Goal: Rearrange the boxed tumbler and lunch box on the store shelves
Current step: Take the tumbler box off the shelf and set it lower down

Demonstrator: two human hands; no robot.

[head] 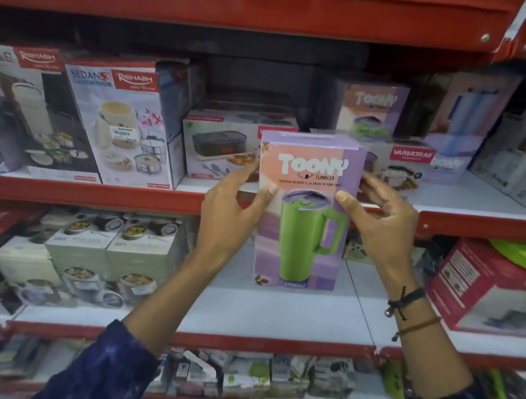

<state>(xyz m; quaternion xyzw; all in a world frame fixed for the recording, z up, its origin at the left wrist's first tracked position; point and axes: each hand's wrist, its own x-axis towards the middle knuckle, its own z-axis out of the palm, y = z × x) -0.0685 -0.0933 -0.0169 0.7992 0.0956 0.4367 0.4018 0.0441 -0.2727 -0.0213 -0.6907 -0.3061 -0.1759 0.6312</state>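
A tall purple and peach Toony tumbler box (pixel 306 211) with a green mug pictured on it stands upright in front of the shelves, held between both hands. My left hand (pixel 230 212) grips its left side, thumb on the front face. My right hand (pixel 380 219) grips its right side the same way. Behind the box, on the middle shelf, lies a low white lunch box carton (pixel 222 145) showing a dark container. Another Toony tumbler box (pixel 375 110) stands further back on that shelf, to the right.
Red metal shelves (pixel 91 194) run across the view. Rishabh lunch carrier boxes (pixel 122 124) stand at the left of the middle shelf, a Varmora box (pixel 403 166) at the right. The lower shelf holds grey-green boxes (pixel 108 247) at left and a red box (pixel 490 291) at right.
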